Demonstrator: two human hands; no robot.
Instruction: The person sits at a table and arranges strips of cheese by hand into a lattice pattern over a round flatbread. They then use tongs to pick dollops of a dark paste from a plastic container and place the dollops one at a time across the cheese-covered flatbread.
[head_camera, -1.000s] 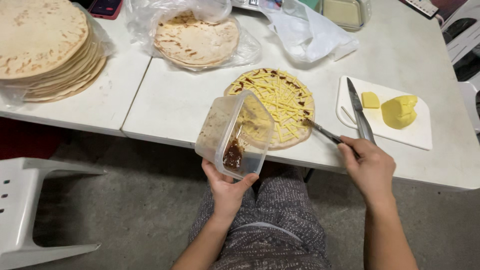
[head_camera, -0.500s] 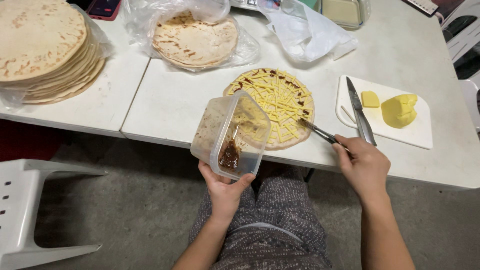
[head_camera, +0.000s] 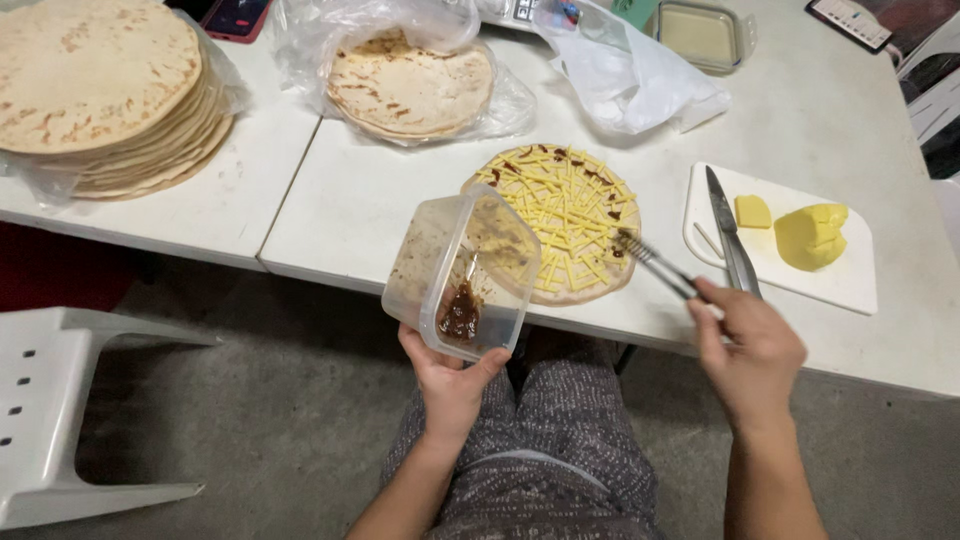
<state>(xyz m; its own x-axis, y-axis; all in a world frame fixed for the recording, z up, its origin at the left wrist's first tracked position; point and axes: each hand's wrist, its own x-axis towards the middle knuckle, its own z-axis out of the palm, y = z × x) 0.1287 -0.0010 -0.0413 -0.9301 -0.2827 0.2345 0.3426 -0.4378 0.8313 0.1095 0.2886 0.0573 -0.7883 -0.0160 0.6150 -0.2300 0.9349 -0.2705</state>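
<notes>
Since half a second ago my right hand (head_camera: 748, 352) has drawn a little away from the flatbread, so the fork (head_camera: 660, 268) now reaches only its near right edge; the tub has tipped slightly more toward me. My left hand (head_camera: 452, 382) is closed around the base of the clear plastic tub (head_camera: 462, 270), held tilted off the table edge above my lap, a dab of dark brown sauce (head_camera: 461, 314) pooled in its lower corner. My right hand grips the fork's handle, tines resting on the flatbread (head_camera: 560, 222), which lies on the white table (head_camera: 350, 215) covered in yellow cheese strips with dark flecks of sauce.

Just right of it sits a white cutting board (head_camera: 850, 285) with a knife (head_camera: 731, 242) and chunks of yellow cheese (head_camera: 810, 235). Behind the flatbread, a clear plastic bag (head_camera: 500, 100) holds a stack of round flatbreads, and a crumpled white bag (head_camera: 640, 85) lies beside it. Far left, a taller flatbread stack (head_camera: 100, 90) rests on clear wrap (the wrap peeks out beneath). A rectangular glass dish (head_camera: 700, 35) of pale filling stands at the back.
</notes>
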